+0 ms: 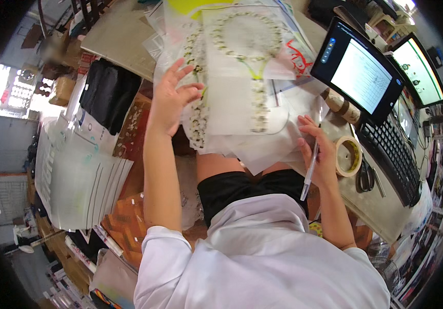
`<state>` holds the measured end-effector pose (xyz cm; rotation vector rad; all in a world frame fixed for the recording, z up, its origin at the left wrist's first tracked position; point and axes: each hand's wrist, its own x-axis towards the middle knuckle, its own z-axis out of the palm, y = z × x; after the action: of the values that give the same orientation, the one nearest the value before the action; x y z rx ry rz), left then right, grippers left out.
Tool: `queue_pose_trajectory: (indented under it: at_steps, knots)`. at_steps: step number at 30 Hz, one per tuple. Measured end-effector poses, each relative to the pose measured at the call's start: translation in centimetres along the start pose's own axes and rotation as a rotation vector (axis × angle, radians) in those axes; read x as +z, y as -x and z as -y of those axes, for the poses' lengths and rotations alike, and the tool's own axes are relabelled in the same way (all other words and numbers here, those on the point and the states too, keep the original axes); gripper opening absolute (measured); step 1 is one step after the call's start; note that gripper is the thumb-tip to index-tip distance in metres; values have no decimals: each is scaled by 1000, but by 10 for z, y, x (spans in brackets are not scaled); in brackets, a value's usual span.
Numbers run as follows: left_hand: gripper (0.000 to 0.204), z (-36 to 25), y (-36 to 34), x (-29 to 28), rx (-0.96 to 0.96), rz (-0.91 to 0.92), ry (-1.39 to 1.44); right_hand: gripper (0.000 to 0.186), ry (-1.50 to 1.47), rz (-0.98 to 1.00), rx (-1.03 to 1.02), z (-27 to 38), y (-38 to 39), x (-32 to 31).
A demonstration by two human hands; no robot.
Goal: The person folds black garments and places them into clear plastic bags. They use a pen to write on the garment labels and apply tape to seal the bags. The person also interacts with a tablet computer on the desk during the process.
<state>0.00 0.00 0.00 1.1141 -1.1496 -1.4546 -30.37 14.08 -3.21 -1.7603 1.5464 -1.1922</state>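
Translucent white sheets (229,105) lie stacked at the table's near edge, above my lap. On them is a ring-shaped garland (270,33) of small pale pieces, with a green yellow part below it and a short straight strand (258,105) hanging down. A longer strand (197,123) of the same pale and dark pieces runs along the left side. My left hand (175,95) is beside that strand, fingers apart and holding nothing. On the right, my right hand (322,149) holds a slim clear pen (310,172), its lower end pointing toward my lap, over the sheets' corner.
To the right are a tape roll (348,156), black-handled scissors (365,177), a black keyboard (391,157), a tablet-like screen (358,67) and a second monitor (418,69). At left stand a stack of pale sheets (82,180) and folded black cloth (109,95).
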Motion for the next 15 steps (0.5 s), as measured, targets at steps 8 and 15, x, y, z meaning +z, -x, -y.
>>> queue_pose_trajectory:
  at_steps: [8, 15]
  knots:
    - [51, 20, 17, 37, 125, -113, -559, 22, 23, 2, 17, 1, 0, 7]
    - [59, 46, 22, 89, 368, -342, -1231, 23, 309, 112, -173, 4, -4, 7]
